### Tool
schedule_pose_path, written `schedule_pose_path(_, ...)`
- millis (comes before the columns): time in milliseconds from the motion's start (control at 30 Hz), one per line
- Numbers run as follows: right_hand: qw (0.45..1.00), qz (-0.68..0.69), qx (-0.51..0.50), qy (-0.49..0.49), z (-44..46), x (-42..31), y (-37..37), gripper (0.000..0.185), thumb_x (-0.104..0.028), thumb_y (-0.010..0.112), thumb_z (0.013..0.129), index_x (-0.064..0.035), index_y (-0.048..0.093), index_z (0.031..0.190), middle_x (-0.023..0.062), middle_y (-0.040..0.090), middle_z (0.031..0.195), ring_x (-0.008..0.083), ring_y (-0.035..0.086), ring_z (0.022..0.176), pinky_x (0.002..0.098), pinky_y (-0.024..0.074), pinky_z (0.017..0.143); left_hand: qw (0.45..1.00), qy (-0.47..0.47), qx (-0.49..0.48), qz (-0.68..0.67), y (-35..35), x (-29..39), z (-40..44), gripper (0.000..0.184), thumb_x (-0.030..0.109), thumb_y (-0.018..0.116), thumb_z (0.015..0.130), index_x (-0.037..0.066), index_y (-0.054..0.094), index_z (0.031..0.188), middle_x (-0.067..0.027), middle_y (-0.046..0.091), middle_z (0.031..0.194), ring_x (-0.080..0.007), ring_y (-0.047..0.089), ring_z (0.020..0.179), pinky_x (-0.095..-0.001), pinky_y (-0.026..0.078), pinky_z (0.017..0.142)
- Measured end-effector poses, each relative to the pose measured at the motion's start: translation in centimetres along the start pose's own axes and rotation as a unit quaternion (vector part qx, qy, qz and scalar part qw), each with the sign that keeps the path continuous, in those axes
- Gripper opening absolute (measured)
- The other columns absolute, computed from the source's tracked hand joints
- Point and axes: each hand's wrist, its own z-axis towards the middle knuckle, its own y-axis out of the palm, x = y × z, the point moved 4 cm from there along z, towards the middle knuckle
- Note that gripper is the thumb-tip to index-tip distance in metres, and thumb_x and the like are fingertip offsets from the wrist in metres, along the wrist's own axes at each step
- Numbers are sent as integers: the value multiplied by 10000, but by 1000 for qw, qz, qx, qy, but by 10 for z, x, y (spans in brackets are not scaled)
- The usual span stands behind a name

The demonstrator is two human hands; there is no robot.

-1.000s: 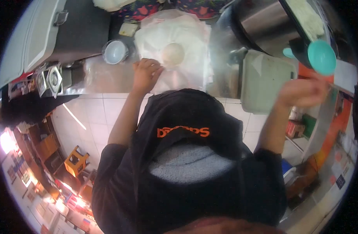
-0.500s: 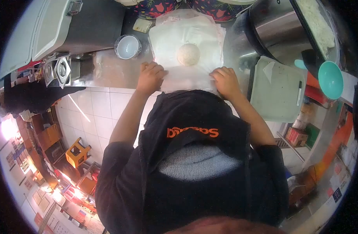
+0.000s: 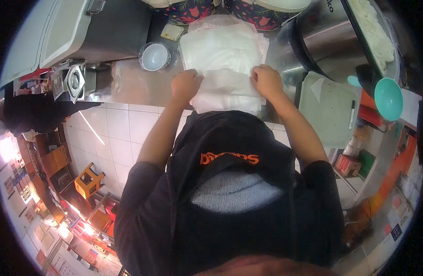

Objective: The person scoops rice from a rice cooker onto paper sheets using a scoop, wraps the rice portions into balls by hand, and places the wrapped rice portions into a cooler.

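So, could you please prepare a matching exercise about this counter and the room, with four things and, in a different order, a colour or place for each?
Things
1. paper sheets
2. bowl
3. scoop
4. stool

Colours and places
A. turquoise
B. on the counter, left of the sheets
C. yellow-orange
D. touched at the sides by the left hand and the right hand

Pairs: 1-D, 2-B, 3-A, 4-C

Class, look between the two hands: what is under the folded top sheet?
More white sheets show beyond the folded top sheet; what lies directly beneath its fold is covered and cannot be seen.
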Motion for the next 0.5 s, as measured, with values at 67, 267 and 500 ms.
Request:
schedule_pose_path(67, 997, -18, 67, -37, 13, -7, -3, 205, -198, 676, 787, -114, 666, 974, 87, 657, 1021, 298, 598, 1006, 471, 456, 828, 961, 72, 247, 100, -19, 21, -15, 216, 158, 634, 830, 124, 710, 1029, -96, 660, 1148, -294, 603, 1079, -461, 453, 900)
schedule_pose_path(267, 989, 17, 100, -103, 89, -34, 2, 275, -185, 664, 786, -130, 650, 1055, 82, 648, 1083, 299, 563, 1089, 484, 445, 902, 883, 429, 179, 67, 20, 56, -51, 450, 125, 645, 736, 145, 630, 1185, -69, 568, 1287, -269, 519, 1176, -453, 420, 940)
schedule_pose_path(500, 953, 63, 55, -292, 56, -66, -34, 86, -157, 682, 771, -104, 637, 823, 51, 629, 845, 300, 583, 868, 434, 444, 802, 904, 376, 189, 78, 21, 59, -55, 497, 130, 650, 723, 137, 610, 1218, -75, 540, 1315, -264, 502, 1195, -441, 424, 937)
